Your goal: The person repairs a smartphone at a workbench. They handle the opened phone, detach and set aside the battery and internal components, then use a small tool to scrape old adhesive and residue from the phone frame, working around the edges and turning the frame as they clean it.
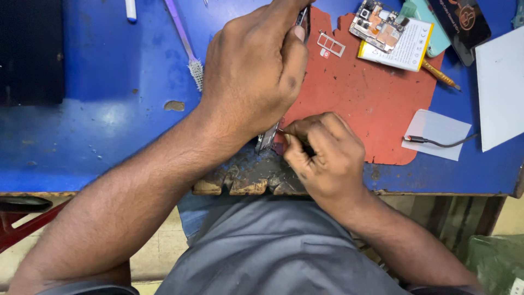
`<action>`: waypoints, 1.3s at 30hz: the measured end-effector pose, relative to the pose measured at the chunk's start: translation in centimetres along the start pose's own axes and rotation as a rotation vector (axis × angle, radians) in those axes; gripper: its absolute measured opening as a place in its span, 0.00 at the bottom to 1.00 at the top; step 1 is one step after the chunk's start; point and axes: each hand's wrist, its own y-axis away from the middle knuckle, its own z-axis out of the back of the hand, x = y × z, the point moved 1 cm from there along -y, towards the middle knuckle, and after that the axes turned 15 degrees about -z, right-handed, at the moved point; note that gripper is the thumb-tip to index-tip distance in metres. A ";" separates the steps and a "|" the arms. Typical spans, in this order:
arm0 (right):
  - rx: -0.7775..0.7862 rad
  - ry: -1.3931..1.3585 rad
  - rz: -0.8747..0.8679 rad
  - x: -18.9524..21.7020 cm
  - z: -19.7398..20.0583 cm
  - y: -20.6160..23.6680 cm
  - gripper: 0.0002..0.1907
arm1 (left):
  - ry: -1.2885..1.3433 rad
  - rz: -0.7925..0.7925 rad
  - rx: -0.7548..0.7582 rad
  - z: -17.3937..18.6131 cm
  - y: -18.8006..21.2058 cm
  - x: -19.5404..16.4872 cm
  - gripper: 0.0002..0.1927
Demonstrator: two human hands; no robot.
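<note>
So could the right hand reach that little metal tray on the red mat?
Probably yes: the right hand rests on the red mat, with bare mat between it and the metal tray, though it is pinching something small.

Tabletop: blue paint, slightly glossy, chipped to bare rough wood at near edge. Mat: matt red rubbery sheet, ragged edges. Phone frame in left hand: shiny metal. Paper sheet, far right: matt white.

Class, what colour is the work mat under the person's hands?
Reddish-orange, with worn edges; the mat shows best in the head view.
</note>
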 end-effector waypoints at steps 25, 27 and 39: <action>-0.081 0.001 -0.003 -2.1 2.2 -3.4 0.04 | 0.041 -0.027 -0.039 0.3 -0.1 -0.3 0.15; -0.091 0.025 0.040 -2.4 2.2 -4.3 0.04 | 0.038 -0.007 -0.031 0.3 0.0 -0.3 0.15; -0.127 0.023 0.073 -3.6 1.8 -6.7 0.05 | 0.028 0.033 0.007 0.1 -0.1 -0.2 0.13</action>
